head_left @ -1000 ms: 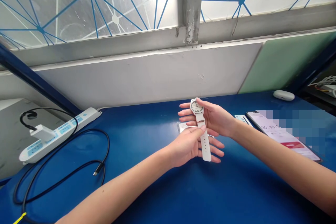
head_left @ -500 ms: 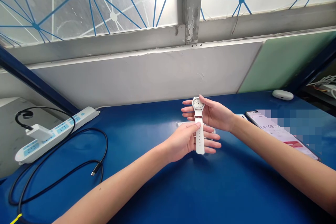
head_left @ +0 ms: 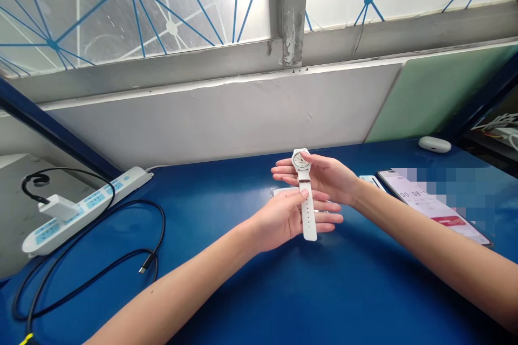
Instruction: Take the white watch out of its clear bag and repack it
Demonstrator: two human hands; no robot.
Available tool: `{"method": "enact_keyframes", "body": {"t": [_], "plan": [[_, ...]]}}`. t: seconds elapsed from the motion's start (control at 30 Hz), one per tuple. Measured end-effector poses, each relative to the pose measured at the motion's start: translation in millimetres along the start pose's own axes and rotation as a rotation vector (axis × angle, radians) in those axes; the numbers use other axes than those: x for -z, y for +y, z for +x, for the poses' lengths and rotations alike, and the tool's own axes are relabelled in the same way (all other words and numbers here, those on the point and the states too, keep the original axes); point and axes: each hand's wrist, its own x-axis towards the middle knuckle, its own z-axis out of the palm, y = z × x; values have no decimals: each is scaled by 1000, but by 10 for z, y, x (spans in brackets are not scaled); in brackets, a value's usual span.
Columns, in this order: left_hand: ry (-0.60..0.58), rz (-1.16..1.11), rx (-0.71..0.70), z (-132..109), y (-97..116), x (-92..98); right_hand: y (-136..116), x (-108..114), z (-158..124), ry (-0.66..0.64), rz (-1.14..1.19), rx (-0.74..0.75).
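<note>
A white wristwatch (head_left: 308,210) is stretched out between both hands above the blue table (head_left: 340,291). My left hand (head_left: 283,215) pinches its strap under the thumb, the other fingers extended behind it, and the strap's holed end hangs past the palm. My right hand (head_left: 324,172) holds the round watch head from behind, its thumb lying on the edge of the dial and its fingers pointing left. A clear item (head_left: 277,192) lies on the table behind the hands, mostly hidden by them.
On the left are a white power strip (head_left: 89,207) with a plugged-in charger (head_left: 60,207) and a looped black cable (head_left: 162,221). To the right lie a phone (head_left: 437,207), a small white card-like item (head_left: 370,180) and a white earbud case (head_left: 434,144). A wall panel (head_left: 226,113) borders the back.
The right thumb has moved from the watch head's edge onto the dial. The watch head has shifted slightly left, tilting the strap. The left hand keeps its pinch.
</note>
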Motion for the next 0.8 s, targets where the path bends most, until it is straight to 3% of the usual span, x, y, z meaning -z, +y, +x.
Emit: {"method": "enact_keyframes", "body": {"t": [0.17, 0.4, 0.8], "plan": [[6, -29, 30, 4, -25, 28, 15, 1, 8, 5, -24, 4], [-73, -8, 81, -17, -19, 48, -5, -16, -9, 6, -9, 3], [-34, 11, 83, -31, -2, 36, -57, -30, -24, -27, -42, 32]]}}
